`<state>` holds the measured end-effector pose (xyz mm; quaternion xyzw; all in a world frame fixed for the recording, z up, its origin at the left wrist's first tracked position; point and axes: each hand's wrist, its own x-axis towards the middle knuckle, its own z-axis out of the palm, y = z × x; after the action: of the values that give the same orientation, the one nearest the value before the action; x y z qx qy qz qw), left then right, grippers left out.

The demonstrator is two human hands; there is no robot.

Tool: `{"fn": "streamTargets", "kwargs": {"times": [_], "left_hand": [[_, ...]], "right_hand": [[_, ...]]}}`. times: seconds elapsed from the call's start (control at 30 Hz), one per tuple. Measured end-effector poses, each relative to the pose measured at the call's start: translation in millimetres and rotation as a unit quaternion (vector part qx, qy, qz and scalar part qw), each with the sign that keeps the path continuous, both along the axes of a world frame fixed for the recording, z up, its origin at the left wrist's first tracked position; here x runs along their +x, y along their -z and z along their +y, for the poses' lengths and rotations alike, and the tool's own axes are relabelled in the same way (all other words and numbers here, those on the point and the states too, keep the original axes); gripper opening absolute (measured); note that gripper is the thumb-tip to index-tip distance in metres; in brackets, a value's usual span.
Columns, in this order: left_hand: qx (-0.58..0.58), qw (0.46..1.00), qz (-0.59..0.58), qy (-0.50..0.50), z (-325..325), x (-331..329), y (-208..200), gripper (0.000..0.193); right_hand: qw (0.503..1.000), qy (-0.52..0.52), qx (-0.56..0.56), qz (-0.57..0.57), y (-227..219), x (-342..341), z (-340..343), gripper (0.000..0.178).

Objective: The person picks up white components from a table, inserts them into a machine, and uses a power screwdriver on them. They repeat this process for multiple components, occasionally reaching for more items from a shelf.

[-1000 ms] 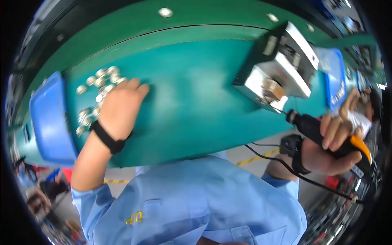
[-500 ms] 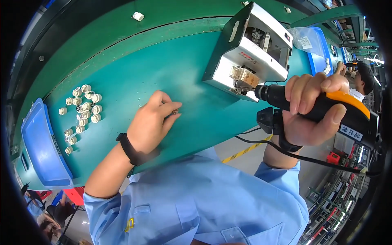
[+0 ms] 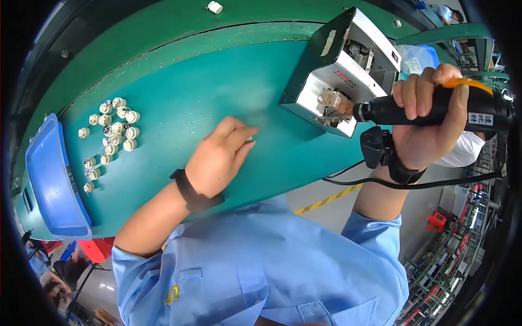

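Observation:
My left hand (image 3: 215, 157) is over the green mat, thumb and fingertips pinched round a small part (image 3: 249, 139) mostly hidden by the fingers. My right hand (image 3: 416, 144) is wrapped around a black and orange electric screwdriver (image 3: 383, 111), held almost level. The driver's nose points left, at the front of a silver and black box-shaped screw feeder (image 3: 359, 87); whether it touches cannot be told. To the left on the mat, several small round cream-white sockets (image 3: 130, 145) with metal bits stand in a loose group.
A blue tray (image 3: 41, 179) sits at the mat's left edge. Behind the feeder is another blue bin with a clear plastic bag (image 3: 416, 57). One white socket (image 3: 215, 7) lies on the far green ledge. A black cable (image 3: 413, 186) hangs below my right wrist. Other people are in the background.
The view has shifted slightly. My right hand has drawn the screwdriver a little up and right, now more level. My left hand has moved slightly right, still pinching.

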<state>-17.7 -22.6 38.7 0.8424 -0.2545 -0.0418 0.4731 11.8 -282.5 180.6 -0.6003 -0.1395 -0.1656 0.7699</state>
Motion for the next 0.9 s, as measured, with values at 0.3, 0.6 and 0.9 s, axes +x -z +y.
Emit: {"fn": "streamTargets", "kwargs": {"times": [0.3, 0.6, 0.9], "left_hand": [[-0.080, 0.985, 0.150, -0.011, 8, 3, 5, 0.013], [-0.110, 0.985, 0.132, 0.000, 7, 1, 12, 0.021], [-0.186, 0.966, 0.179, -0.012, 10, -2, 20, 0.019]], "right_hand": [[0.995, -0.010, 0.029, 0.096, 16, 6, 10, 0.032], [0.995, -0.067, 0.068, -0.038, 26, -29, 74, 0.049], [0.993, -0.111, -0.025, -0.043, 43, -22, 97, 0.045]]}}
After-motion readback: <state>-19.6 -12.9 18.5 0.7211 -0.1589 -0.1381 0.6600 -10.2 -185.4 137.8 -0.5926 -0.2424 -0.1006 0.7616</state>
